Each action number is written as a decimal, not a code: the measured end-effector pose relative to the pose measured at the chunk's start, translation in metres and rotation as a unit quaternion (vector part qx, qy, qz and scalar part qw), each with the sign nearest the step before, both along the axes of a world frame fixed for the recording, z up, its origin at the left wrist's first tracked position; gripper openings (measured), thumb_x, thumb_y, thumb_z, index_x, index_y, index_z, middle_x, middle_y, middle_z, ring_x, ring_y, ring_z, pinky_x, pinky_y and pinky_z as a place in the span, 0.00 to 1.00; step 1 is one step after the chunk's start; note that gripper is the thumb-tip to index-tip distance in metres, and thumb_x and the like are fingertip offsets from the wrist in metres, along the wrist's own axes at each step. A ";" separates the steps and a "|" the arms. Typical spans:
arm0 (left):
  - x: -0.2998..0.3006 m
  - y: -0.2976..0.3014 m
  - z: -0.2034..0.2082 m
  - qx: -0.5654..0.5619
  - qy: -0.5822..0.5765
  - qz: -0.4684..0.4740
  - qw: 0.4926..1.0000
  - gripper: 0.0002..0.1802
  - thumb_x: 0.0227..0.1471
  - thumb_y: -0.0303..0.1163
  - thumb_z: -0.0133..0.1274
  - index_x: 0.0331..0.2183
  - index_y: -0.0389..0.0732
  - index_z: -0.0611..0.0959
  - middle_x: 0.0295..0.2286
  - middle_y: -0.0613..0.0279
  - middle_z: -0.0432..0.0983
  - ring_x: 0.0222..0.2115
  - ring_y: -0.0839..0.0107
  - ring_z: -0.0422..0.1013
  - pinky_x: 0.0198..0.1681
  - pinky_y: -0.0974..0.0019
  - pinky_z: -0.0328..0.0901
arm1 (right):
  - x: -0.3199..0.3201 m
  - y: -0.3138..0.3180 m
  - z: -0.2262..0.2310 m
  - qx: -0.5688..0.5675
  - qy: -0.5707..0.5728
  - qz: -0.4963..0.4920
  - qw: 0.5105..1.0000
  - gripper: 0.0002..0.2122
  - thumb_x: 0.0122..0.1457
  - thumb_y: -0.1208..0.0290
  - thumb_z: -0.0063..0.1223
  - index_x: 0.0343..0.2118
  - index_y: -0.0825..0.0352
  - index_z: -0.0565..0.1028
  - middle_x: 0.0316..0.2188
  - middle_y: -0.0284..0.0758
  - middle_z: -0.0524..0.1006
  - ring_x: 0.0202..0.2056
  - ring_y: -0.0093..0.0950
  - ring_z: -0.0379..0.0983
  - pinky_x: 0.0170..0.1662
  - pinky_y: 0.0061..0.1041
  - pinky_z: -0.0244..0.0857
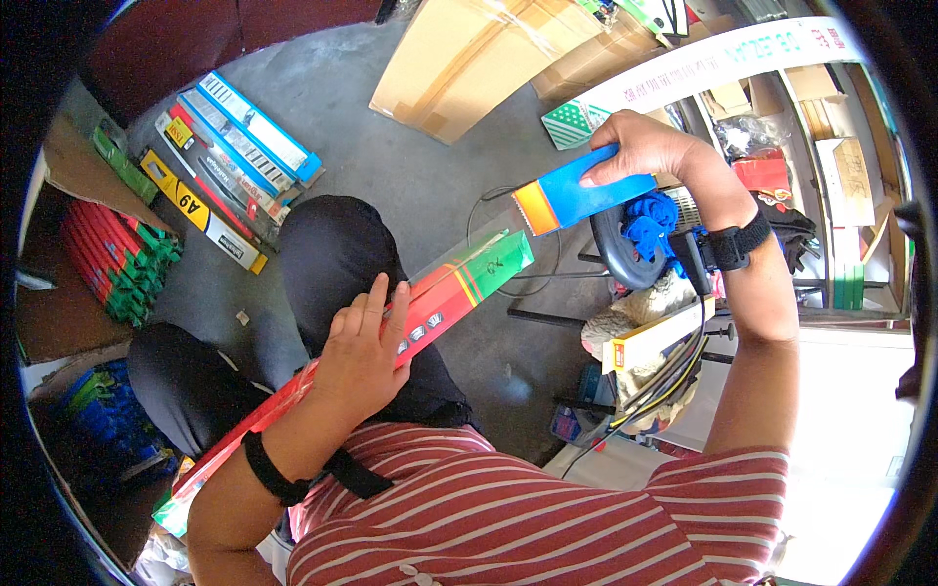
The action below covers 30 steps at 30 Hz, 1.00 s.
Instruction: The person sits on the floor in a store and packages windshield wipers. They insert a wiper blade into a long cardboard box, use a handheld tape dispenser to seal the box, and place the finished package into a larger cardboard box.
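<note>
My left hand point(364, 337) grips a long, flat red and green package point(459, 298) with its fingers laid across it. The package slants from beside my left forearm up toward the middle, and clear plastic film shows along its upper edge. Held in my right hand point(640, 151) is a blue piece with an orange end band point(540, 207) and a zigzag edge. Its orange end is close to the green end of the package; whether they touch, I cannot tell. My right fingers are partly hidden behind the blue piece. A black band circles each wrist.
Boxed goods point(220, 161) are stacked on the floor at far left, above red and green bundles point(112, 259). A large cardboard box point(479, 63) stands ahead. To the right are a white and green long box point(684, 73), shelves point(884, 176) and a blue cloth point(650, 223).
</note>
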State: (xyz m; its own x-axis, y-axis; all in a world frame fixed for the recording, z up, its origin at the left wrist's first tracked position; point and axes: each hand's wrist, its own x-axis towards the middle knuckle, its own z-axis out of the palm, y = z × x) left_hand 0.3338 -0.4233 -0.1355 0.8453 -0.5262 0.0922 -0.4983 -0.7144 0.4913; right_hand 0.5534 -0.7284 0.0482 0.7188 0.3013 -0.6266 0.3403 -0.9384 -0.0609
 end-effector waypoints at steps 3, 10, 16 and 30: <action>0.008 -0.002 0.011 -0.026 0.036 0.020 0.999 0.55 0.32 0.40 0.63 0.59 0.36 0.54 0.52 0.40 0.56 0.48 0.49 0.60 0.51 0.53 0.55 | -0.001 -0.001 -0.004 -0.008 0.001 -0.003 1.000 0.23 0.40 0.48 0.63 0.23 0.70 0.77 0.16 0.38 0.74 0.21 0.29 0.71 0.26 0.29 0.63; 0.049 -0.051 0.030 0.046 0.086 -0.035 0.995 0.61 0.29 0.46 0.66 0.59 0.34 0.50 0.45 0.45 0.63 0.44 0.52 0.63 0.48 0.54 0.55 | -0.002 0.002 -0.001 -0.012 -0.003 0.012 1.000 0.24 0.40 0.47 0.61 0.23 0.69 0.78 0.16 0.39 0.74 0.21 0.31 0.72 0.26 0.30 0.63; 0.055 -0.092 0.009 0.048 0.060 -0.019 0.997 0.56 0.32 0.41 0.65 0.59 0.37 0.53 0.41 0.49 0.65 0.40 0.55 0.66 0.43 0.56 0.58 | -0.006 0.003 0.002 -0.040 -0.006 0.014 0.999 0.23 0.40 0.48 0.61 0.24 0.69 0.78 0.16 0.39 0.74 0.21 0.33 0.72 0.26 0.31 0.64; 0.053 -0.101 -0.002 0.091 0.046 -0.002 0.995 0.46 0.42 0.37 0.57 0.60 0.43 0.54 0.44 0.44 0.65 0.32 0.56 0.70 0.31 0.58 0.67 | -0.021 0.039 0.005 -0.148 -0.064 0.150 0.976 0.23 0.41 0.47 0.57 0.23 0.68 0.78 0.19 0.43 0.75 0.26 0.42 0.74 0.31 0.37 0.67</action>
